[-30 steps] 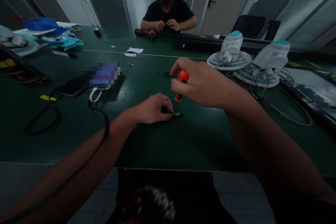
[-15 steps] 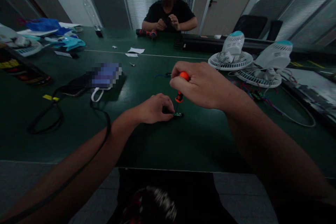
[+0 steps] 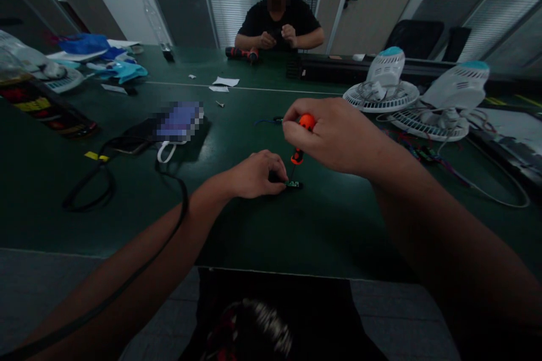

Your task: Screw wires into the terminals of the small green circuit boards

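My right hand (image 3: 334, 135) is closed round an orange-handled screwdriver (image 3: 301, 140), held upright with its tip down on a small green circuit board (image 3: 293, 184) on the dark green table (image 3: 305, 225). My left hand (image 3: 257, 175) rests on the table with its fingers pinched on the left end of that board, holding it flat. A thin blue wire (image 3: 265, 121) lies on the table just beyond my right hand.
Two white fans with teal caps (image 3: 383, 86) (image 3: 449, 98) lie dismantled at the right with loose wires (image 3: 478, 186). A black cable (image 3: 127, 180) loops at the left. Across the table a person in black (image 3: 279, 25) handles something small beside a red drill (image 3: 241, 54).
My view has shifted slightly, so everything sits a little further right. My right hand has turned a little on the screwdriver handle; my left hand has stayed on the board.
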Action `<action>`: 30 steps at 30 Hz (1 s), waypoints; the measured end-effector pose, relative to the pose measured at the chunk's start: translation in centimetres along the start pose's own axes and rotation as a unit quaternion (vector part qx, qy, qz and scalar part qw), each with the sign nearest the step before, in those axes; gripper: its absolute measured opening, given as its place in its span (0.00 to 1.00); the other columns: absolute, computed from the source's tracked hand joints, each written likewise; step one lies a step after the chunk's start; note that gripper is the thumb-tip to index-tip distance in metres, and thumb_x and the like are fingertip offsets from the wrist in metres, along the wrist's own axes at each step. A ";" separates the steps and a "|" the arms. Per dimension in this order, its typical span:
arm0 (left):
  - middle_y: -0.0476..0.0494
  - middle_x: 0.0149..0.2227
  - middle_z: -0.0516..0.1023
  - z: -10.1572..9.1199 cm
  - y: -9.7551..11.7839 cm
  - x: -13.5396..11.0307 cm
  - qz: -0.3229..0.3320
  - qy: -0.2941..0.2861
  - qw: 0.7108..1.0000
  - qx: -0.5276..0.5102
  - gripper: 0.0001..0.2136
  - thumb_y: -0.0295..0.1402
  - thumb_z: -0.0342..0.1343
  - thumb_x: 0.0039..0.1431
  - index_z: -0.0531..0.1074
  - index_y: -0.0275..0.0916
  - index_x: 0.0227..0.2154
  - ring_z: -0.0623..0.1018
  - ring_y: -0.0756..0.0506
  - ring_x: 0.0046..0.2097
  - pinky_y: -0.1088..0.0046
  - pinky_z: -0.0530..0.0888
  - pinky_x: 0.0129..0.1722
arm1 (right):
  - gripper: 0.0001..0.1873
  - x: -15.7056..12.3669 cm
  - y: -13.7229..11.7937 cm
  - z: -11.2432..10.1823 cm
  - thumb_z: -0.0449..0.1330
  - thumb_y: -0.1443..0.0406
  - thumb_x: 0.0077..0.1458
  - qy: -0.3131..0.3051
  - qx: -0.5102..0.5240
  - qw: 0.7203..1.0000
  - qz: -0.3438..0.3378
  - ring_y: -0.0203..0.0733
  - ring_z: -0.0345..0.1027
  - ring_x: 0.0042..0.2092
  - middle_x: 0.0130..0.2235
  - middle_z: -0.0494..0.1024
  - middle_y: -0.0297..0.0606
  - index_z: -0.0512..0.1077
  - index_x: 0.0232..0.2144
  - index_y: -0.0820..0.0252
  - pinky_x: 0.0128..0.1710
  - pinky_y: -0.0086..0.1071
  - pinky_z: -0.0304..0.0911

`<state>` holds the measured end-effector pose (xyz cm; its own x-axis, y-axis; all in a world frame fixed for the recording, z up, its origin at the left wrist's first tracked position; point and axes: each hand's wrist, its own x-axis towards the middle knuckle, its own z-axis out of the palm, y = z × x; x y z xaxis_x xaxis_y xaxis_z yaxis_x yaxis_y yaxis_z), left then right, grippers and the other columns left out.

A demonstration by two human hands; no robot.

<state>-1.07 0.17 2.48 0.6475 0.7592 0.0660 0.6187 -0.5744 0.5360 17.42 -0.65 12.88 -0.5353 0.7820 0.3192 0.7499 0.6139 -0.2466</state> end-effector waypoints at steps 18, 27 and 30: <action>0.44 0.45 0.82 -0.1 0.3 0.0 -0.012 0.000 1.000 0.001 0.07 0.33 0.62 0.56 0.82 0.39 0.35 0.78 0.41 0.51 0.60 0.71 0.58 | 0.17 -0.1 0.2 -0.5 0.59 0.61 0.56 0.000 -0.050 0.998 0.027 0.48 0.71 0.38 0.38 0.79 0.41 0.77 0.46 0.61 0.40 0.39 0.59; 0.44 0.43 0.82 0.0 0.0 0.0 0.004 0.006 1.000 -0.004 0.06 0.34 0.61 0.56 0.82 0.39 0.34 0.78 0.42 0.50 0.59 0.71 0.57 | 0.16 -0.2 0.3 -0.5 0.59 0.60 0.55 0.007 -0.065 0.998 0.024 0.47 0.70 0.37 0.36 0.79 0.42 0.76 0.44 0.60 0.38 0.39 0.59; 0.45 0.43 0.82 0.1 -0.2 0.1 0.011 0.010 1.000 -0.004 0.06 0.34 0.62 0.56 0.81 0.39 0.34 0.78 0.43 0.49 0.60 0.72 0.56 | 0.15 -0.2 0.1 -0.6 0.57 0.59 0.58 -0.002 -0.067 0.997 0.026 0.47 0.70 0.36 0.36 0.80 0.42 0.77 0.43 0.60 0.37 0.38 0.58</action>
<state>-1.11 0.29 2.36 0.6520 0.7523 0.0945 0.6007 -0.5886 0.5410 17.90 -0.82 13.34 -0.4955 0.8133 0.3051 0.8221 0.5525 -0.1375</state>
